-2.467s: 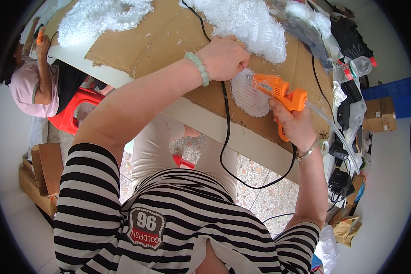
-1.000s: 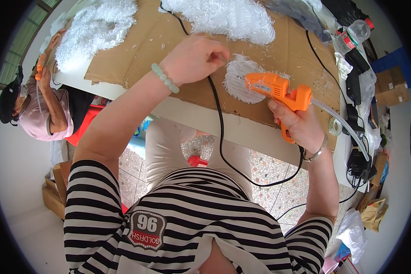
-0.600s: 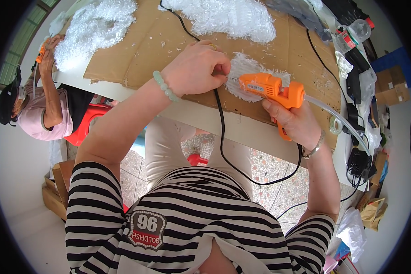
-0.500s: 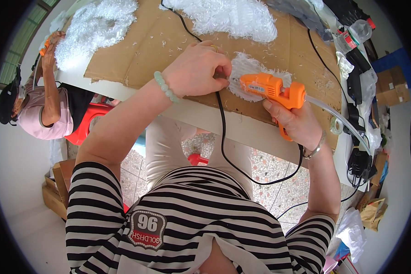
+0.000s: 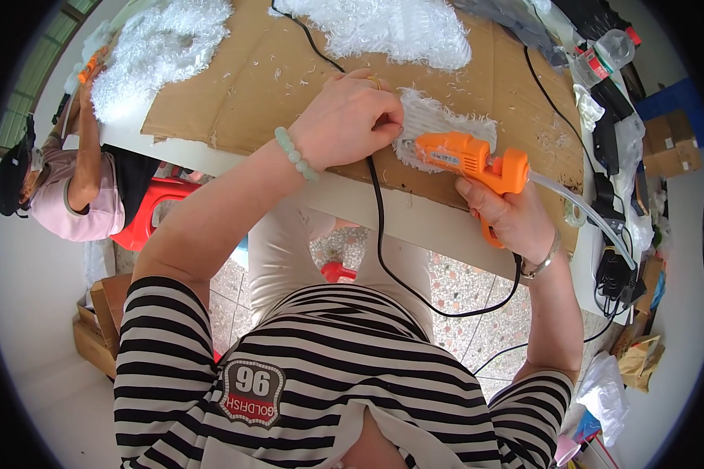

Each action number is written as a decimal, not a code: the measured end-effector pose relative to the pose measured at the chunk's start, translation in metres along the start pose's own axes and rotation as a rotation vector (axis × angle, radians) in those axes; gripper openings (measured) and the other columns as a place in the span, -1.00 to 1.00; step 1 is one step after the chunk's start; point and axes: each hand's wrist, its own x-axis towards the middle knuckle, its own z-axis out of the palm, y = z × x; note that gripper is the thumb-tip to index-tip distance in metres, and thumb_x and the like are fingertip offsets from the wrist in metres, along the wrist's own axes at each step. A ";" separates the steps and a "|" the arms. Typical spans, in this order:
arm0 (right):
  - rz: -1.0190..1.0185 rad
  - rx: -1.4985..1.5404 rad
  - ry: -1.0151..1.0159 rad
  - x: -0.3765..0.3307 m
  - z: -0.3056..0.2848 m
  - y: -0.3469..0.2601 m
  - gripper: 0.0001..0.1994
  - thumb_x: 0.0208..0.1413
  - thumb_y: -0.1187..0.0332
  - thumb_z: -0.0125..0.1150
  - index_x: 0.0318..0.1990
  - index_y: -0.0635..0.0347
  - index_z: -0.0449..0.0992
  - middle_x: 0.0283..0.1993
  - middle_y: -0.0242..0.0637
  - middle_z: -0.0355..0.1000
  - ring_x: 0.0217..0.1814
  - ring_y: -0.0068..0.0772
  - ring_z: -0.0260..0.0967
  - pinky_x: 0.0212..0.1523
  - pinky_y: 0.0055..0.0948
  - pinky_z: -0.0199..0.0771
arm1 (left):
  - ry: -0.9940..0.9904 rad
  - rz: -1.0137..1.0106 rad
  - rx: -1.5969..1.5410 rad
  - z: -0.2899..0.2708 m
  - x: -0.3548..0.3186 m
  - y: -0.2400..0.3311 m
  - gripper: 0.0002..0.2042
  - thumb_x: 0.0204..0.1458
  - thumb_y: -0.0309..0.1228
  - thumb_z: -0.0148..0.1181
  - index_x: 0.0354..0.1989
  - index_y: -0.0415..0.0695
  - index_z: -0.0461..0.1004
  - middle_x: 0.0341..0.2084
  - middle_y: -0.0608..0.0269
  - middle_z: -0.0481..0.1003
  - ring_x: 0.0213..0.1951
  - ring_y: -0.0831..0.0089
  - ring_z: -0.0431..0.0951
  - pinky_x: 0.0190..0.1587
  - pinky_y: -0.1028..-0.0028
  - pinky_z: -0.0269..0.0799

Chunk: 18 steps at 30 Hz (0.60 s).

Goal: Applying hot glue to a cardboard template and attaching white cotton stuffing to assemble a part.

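My right hand (image 5: 515, 219) is wrapped round the handle of an orange hot glue gun (image 5: 463, 153), with a clear glue stick (image 5: 579, 205) trailing from its back. The gun's nozzle points left over a small white fringed fabric piece (image 5: 438, 117) lying on the cardboard. My left hand (image 5: 350, 119) is closed in a pinch at the left end of this piece, close to the nozzle. Its curled fingers hide whatever is between the fingertips. A black cord (image 5: 379, 227) runs from under my left hand, loops below the table edge and rises to the glue gun.
Cardboard (image 5: 242, 102) covers much of the white table. Larger white fringed pieces (image 5: 391, 31) lie at the far side and far left. Bottles (image 5: 614, 51), black adapters (image 5: 614, 273) and plastic bags crowd the right edge. At the left, another person (image 5: 70, 180) holds an orange tool (image 5: 92, 66).
The glue gun and my right hand have shifted slightly right and down. My left hand has moved a little right, still pinched. The other person's orange tool has moved up and right.
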 end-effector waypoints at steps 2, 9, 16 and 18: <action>0.028 0.027 0.003 -0.003 -0.001 0.001 -0.82 0.07 0.29 0.22 -0.36 0.20 0.41 -0.55 -0.50 0.31 -0.52 -0.70 0.22 -0.49 -0.62 0.22 | -0.005 0.008 0.022 0.004 0.003 0.002 -0.94 -0.19 -0.43 0.21 -0.55 -0.10 0.46 -0.55 0.32 0.45 -0.32 0.25 0.43 -0.14 0.29 0.28; -0.080 -0.022 0.009 -0.008 -0.007 0.003 -0.82 0.08 0.29 0.22 -0.41 0.19 0.41 -0.57 -0.52 0.30 -0.54 -0.70 0.20 -0.52 -0.62 0.21 | 0.042 -0.025 0.043 0.003 0.011 0.009 -0.94 -0.29 -0.42 0.19 -0.70 -0.05 0.45 -0.60 0.35 0.47 -0.31 0.28 0.44 -0.21 0.25 0.26; -0.010 -0.036 -0.029 -0.017 -0.013 0.000 -0.84 0.08 0.33 0.21 -0.41 0.20 0.41 -0.57 -0.52 0.30 -0.54 -0.69 0.23 -0.53 -0.62 0.23 | 0.000 0.007 0.149 0.002 0.014 0.010 -0.91 -0.27 -0.42 0.21 -0.71 -0.06 0.44 -0.66 0.36 0.43 -0.35 0.30 0.42 -0.18 0.30 0.25; 0.029 0.029 -0.016 -0.021 -0.013 -0.003 -0.84 0.08 0.33 0.21 -0.38 0.20 0.41 -0.56 -0.49 0.32 -0.54 -0.66 0.26 -0.50 -0.61 0.27 | 0.032 0.041 0.196 0.002 0.015 0.011 -0.92 -0.25 -0.42 0.21 -0.69 -0.06 0.46 -0.65 0.35 0.43 -0.33 0.29 0.43 -0.15 0.29 0.25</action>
